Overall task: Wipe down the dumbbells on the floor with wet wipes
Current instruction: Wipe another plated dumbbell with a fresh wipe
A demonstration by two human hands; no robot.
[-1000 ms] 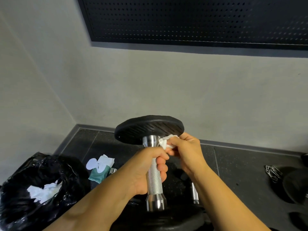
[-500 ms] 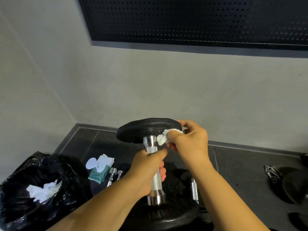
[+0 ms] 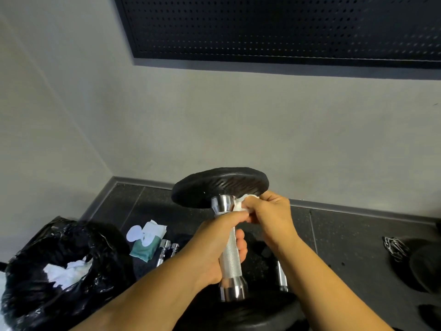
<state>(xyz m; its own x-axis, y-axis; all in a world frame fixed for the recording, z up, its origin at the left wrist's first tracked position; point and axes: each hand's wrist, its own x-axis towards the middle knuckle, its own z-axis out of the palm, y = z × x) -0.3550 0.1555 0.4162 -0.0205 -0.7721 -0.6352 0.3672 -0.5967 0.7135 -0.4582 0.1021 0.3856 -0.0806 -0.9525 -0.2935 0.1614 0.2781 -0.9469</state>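
A dumbbell (image 3: 231,253) with a knurled chrome handle and black plates is held on end in front of me. My left hand (image 3: 216,249) grips the handle around its middle. My right hand (image 3: 269,215) pinches a crumpled white wet wipe (image 3: 239,205) and presses it against the chrome collar, just under the upper black plate (image 3: 219,186). The lower plate (image 3: 241,314) sits at the bottom edge, partly hidden by my forearms.
A black bin bag (image 3: 55,283) with used wipes stands at the left. A green wet-wipe pack (image 3: 146,242) lies on the dark floor beside chrome bars (image 3: 164,252). Another chrome bar (image 3: 281,275) lies behind my right arm. More black weights and a chain (image 3: 393,247) lie at the right. Grey walls close off the corner.
My right hand with the wipe has slid from the upper plate's right rim down and inward to the chrome collar. The left hand's grip is unchanged.
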